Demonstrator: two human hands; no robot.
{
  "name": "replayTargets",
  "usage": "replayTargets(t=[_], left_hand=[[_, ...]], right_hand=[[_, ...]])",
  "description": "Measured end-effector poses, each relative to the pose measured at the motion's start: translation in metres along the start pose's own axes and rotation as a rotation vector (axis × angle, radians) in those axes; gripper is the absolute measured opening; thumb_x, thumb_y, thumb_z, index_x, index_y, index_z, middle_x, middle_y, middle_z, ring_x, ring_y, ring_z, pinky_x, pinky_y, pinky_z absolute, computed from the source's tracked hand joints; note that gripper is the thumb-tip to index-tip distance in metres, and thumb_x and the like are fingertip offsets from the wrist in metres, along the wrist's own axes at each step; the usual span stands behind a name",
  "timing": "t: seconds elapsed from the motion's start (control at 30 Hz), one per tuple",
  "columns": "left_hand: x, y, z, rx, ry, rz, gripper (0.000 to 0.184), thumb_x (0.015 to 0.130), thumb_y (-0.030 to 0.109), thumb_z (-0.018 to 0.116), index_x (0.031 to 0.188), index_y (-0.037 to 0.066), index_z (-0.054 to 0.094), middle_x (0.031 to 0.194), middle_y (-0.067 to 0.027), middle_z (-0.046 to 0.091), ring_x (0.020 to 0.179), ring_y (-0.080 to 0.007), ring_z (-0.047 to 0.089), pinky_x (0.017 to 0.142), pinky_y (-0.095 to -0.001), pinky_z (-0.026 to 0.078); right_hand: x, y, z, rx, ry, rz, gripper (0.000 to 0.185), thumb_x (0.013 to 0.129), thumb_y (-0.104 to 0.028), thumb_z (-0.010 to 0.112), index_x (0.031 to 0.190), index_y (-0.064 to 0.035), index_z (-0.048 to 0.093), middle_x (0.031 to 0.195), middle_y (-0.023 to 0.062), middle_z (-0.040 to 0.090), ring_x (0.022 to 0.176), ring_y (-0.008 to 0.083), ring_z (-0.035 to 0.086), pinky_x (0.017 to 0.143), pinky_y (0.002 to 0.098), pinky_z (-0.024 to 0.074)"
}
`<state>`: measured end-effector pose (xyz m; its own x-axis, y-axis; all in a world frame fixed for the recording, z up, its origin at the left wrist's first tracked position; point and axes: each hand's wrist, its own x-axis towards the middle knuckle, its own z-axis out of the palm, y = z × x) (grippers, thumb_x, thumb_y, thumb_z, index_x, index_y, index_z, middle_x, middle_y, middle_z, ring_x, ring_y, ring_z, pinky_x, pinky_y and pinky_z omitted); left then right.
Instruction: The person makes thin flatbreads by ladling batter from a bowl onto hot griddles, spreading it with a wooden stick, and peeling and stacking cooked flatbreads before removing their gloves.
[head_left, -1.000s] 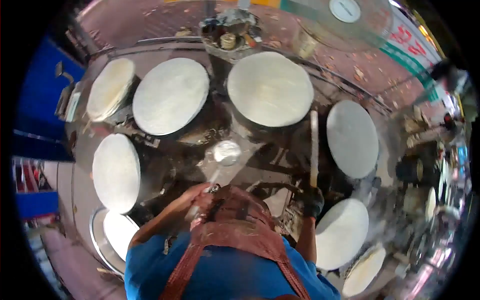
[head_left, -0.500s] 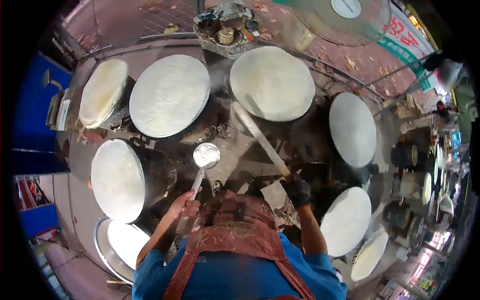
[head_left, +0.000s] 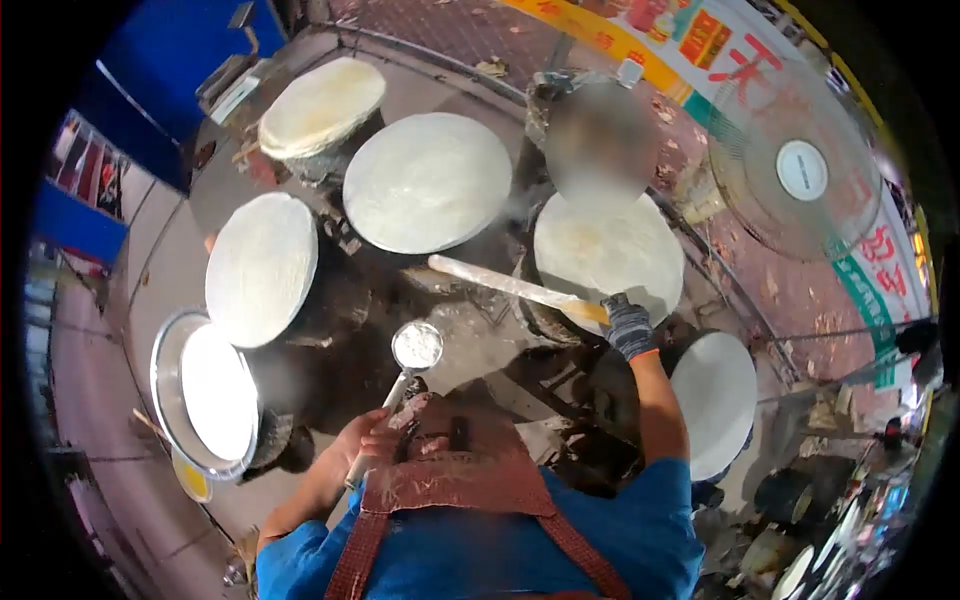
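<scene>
My left hand (head_left: 365, 435), bare, is wrapped round the handle of a ladle (head_left: 417, 346) whose round bowl holds white batter. In a dark knitted glove, my right hand (head_left: 630, 328) grips a long wooden stick (head_left: 500, 283) by its yellowish end. The stick points left, its far end below the large pale pancake (head_left: 428, 183) on a round griddle. Just beyond my right hand lies another round pancake (head_left: 610, 255), its top partly covered by a blurred patch. A metal basin (head_left: 163, 400) at the left holds bright white batter (head_left: 217, 395).
More round pancakes on griddles stand around me: one at the left (head_left: 262, 270), a browner one at the far left (head_left: 325, 103), one at the right (head_left: 715, 405). A wire-caged fan (head_left: 790, 165) and a printed banner (head_left: 690, 50) are at the back right.
The view has turned, so the griddles sit differently and the basin shows more fully. My right hand has moved up and outward, and the stick lies flatter. Both hands keep their holds.
</scene>
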<state>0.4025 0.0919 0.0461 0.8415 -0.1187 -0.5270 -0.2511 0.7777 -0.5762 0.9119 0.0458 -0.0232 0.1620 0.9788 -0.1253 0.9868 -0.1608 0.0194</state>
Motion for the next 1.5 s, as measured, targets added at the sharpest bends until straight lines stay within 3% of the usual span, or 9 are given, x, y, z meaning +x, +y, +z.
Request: replayTargets(t=[0.27, 0.5, 0.57, 0.6, 0.63, 0.87, 1.17, 1.37, 1.5], left_hand=[[-0.015, 0.005, -0.009, 0.056, -0.109, -0.102, 0.045, 0.083, 0.04, 0.041, 0.052, 0.008, 0.035, 0.041, -0.0022, 0.031, 0.032, -0.0102, 0.03, 0.028, -0.0219, 0.028], [-0.024, 0.004, -0.026, 0.043, 0.099, 0.173, 0.04, 0.083, 0.036, 0.041, 0.056, 0.007, 0.037, 0.043, -0.0007, 0.031, 0.032, -0.0083, 0.029, 0.026, -0.0196, 0.025], [-0.03, 0.005, -0.03, 0.036, 0.066, 0.209, 0.039, 0.083, 0.034, 0.041, 0.056, 0.007, 0.035, 0.044, -0.0007, 0.031, 0.03, -0.008, 0.028, 0.025, -0.0191, 0.024], [-0.035, 0.006, -0.035, 0.02, 0.031, 0.202, 0.039, 0.083, 0.033, 0.041, 0.055, 0.007, 0.034, 0.045, -0.0007, 0.031, 0.03, -0.0078, 0.027, 0.025, -0.0189, 0.024], [-0.039, 0.011, -0.045, -0.022, -0.045, 0.151, 0.039, 0.084, 0.033, 0.04, 0.055, 0.007, 0.034, 0.046, -0.0008, 0.031, 0.03, -0.0076, 0.027, 0.025, -0.0189, 0.024], [-0.102, 0.048, -0.083, 0.057, -0.189, 0.136, 0.017, 0.088, 0.027, 0.037, 0.101, 0.02, 0.045, 0.049, 0.0019, 0.031, 0.034, -0.0054, 0.03, 0.027, -0.0163, 0.026], [-0.179, 0.039, -0.102, 0.066, -0.065, 0.544, 0.008, 0.087, 0.027, 0.04, 0.091, 0.021, 0.043, 0.049, 0.0027, 0.029, 0.034, -0.0034, 0.026, 0.025, -0.016, 0.022], [-0.178, 0.041, -0.105, -0.177, -0.227, 0.723, 0.023, 0.086, 0.027, 0.04, 0.107, 0.023, 0.049, 0.049, 0.0022, 0.027, 0.034, -0.0047, 0.024, 0.026, -0.017, 0.023], [-0.167, 0.053, -0.07, -0.316, -0.254, 0.822, 0.04, 0.082, 0.032, 0.046, 0.053, 0.012, 0.029, 0.045, 0.0018, 0.028, 0.031, -0.0057, 0.026, 0.024, -0.0179, 0.021]], right_hand=[[-0.003, -0.002, 0.006, -0.166, -0.167, -0.029, 0.041, 0.065, -0.03, 0.058, 0.102, -0.0125, 0.052, 0.103, 0.0121, 0.05, 0.078, 0.0294, 0.056, 0.067, 0.043, 0.0437], [0.043, 0.08, -0.066, 0.0, 0.369, 0.123, 0.034, 0.067, -0.03, 0.056, 0.091, -0.0069, 0.054, 0.084, 0.0154, 0.058, 0.079, 0.0312, 0.055, 0.07, 0.0396, 0.0442], [0.063, 0.104, -0.116, -0.284, 0.071, 0.345, 0.032, 0.073, -0.028, 0.05, 0.097, -0.0072, 0.055, 0.085, 0.0126, 0.058, 0.077, 0.0294, 0.056, 0.068, 0.0349, 0.0458], [0.068, 0.146, -0.107, -0.552, 0.484, 0.03, 0.031, 0.073, -0.027, 0.049, 0.096, -0.0081, 0.055, 0.082, 0.012, 0.059, 0.074, 0.0281, 0.057, 0.064, 0.0356, 0.0465], [0.076, 0.154, -0.136, -0.52, 0.395, 0.113, 0.029, 0.073, -0.026, 0.049, 0.094, -0.0081, 0.055, 0.081, 0.0118, 0.058, 0.072, 0.0279, 0.056, 0.063, 0.0356, 0.0461], [0.24, -0.023, -0.323, -0.475, 0.252, -0.014, 0.016, 0.072, -0.021, 0.051, 0.081, -0.0083, 0.053, 0.071, 0.0107, 0.056, 0.062, 0.0264, 0.054, 0.055, 0.0357, 0.0432], [0.441, -0.366, -0.392, -0.464, 0.145, -0.465, 0.01, 0.071, -0.015, 0.053, 0.063, -0.0086, 0.051, 0.058, 0.0093, 0.053, 0.049, 0.0244, 0.05, 0.045, 0.0358, 0.0395], [0.501, -0.436, -0.421, 0.033, 0.077, -0.497, 0.016, 0.072, -0.018, 0.054, 0.061, -0.0048, 0.054, 0.054, 0.013, 0.053, 0.043, 0.0231, 0.049, 0.041, 0.0359, 0.0388], [0.574, -0.398, -0.395, 0.742, 0.224, 0.014, 0.023, 0.073, -0.023, 0.056, 0.072, 0.0, 0.058, 0.058, 0.0184, 0.054, 0.044, 0.0259, 0.051, 0.044, 0.0366, 0.0405]])
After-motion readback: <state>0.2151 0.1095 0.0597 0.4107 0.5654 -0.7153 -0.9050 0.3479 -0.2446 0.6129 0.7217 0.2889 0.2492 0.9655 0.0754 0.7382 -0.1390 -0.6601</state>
